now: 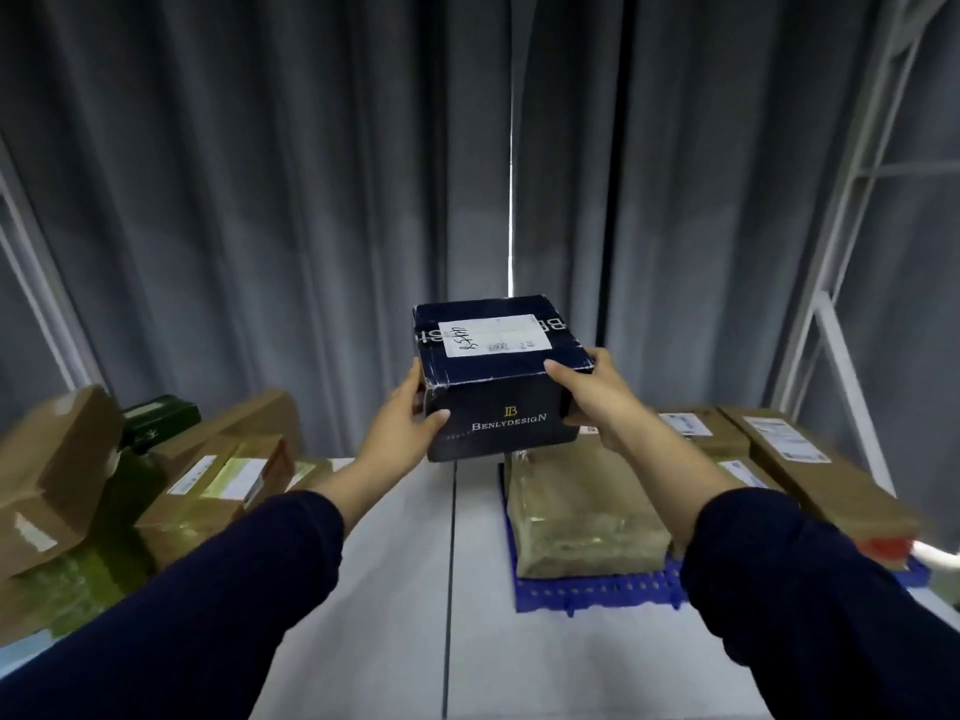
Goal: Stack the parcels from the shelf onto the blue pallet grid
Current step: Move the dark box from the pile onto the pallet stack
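Grey pleated curtains with a bright slit, white metal frame at right, pale seamed surface below.

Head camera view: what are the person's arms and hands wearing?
Both arms wear long, plain dark navy sleeves. The left sleeve and right sleeve end partway along the forearms. The left hand and right hand are bare: no gloves, and no watch or ring shows.

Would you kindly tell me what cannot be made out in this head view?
Head view: print on the white label of the dark blue box, too small and blurred.
Head view: most of the blue pallet grid, covered by the tape-wrapped parcel and the right sleeve.
Head view: brown parcels at left, blurred and cut off by the edge.
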